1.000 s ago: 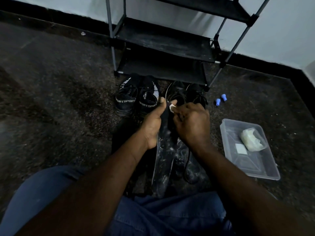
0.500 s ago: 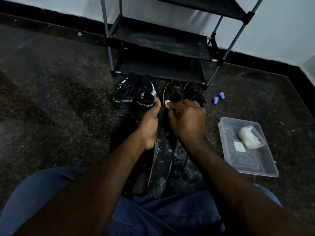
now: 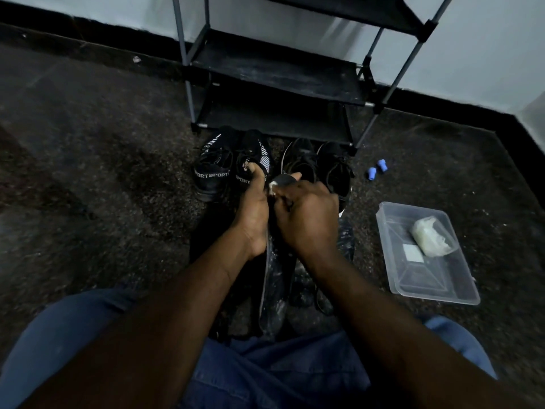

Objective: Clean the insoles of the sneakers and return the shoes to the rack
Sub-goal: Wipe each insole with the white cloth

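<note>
Shoe rack [image 3: 274, 75] with black shelves stands at the wall. On the floor just before it sit two pairs of black sneakers, the SPORT-lettered pair [image 3: 212, 169] left and a plain pair [image 3: 336, 169] right. A clear plastic container [image 3: 413, 278] on the right holds a white-filled bag [image 3: 430, 236]. Between the knees a dark insole [image 3: 272, 290] stands on end. The left hand [image 3: 253, 214] grips its upper part, thumb raised. The right hand [image 3: 309, 219], fingers curled, pinches a small white wad [image 3: 272, 188] against its top. Two blue caps [image 3: 376, 169] lie near the rack's foot.
</note>
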A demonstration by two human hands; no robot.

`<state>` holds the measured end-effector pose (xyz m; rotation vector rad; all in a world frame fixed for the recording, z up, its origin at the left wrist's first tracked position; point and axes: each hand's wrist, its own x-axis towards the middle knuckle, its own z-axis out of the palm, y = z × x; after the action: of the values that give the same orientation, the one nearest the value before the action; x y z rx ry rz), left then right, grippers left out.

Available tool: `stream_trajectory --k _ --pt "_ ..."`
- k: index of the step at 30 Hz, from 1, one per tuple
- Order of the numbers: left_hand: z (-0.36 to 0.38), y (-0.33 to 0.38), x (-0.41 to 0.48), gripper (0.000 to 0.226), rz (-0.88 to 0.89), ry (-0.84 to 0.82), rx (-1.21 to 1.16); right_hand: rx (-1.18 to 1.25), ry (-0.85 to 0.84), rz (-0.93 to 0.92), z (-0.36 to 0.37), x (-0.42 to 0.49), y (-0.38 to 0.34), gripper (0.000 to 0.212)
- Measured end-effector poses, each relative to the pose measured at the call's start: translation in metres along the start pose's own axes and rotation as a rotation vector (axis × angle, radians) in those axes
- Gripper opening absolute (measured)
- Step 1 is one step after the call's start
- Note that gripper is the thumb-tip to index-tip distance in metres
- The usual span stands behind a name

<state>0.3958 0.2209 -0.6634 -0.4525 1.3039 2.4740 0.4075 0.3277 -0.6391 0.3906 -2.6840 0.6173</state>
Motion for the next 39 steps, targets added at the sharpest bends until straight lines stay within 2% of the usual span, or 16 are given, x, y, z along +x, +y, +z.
stream_trajectory --k 6,10,14,22,29,33,39 --pt "0.000 -0.005 -0.001 0.084 0.014 0.027 -0.034 -0.157 -0.021 -0.031 -0.010 0.024 0.012 0.023" --pt "0.001 -0.004 0.006 0.071 0.032 0.048 -0.070 -0.177 -0.048 -0.057 -0.012 0.008 0.024 0.027" --pt "-0.002 0.002 0.009 0.070 0.040 0.065 -0.154 -0.110 -0.058 -0.045 -0.008 -0.016 0.027 0.031" --pt "0.002 0.002 0.002 0.073 0.019 0.066 -0.121 -0.098 -0.006 0.038 -0.006 -0.012 0.026 0.028" --pt "0.006 0.000 -0.003 0.069 -0.006 0.069 -0.069 -0.165 0.005 0.001 -0.006 0.020 0.021 0.022" --pt "-0.001 0.004 0.005 0.070 0.047 0.086 -0.125 -0.196 -0.025 -0.047 -0.002 0.005 0.021 0.020" --pt "-0.003 0.002 0.007 0.069 0.015 0.069 -0.170 -0.142 -0.041 -0.016 0.002 -0.028 0.028 0.023"
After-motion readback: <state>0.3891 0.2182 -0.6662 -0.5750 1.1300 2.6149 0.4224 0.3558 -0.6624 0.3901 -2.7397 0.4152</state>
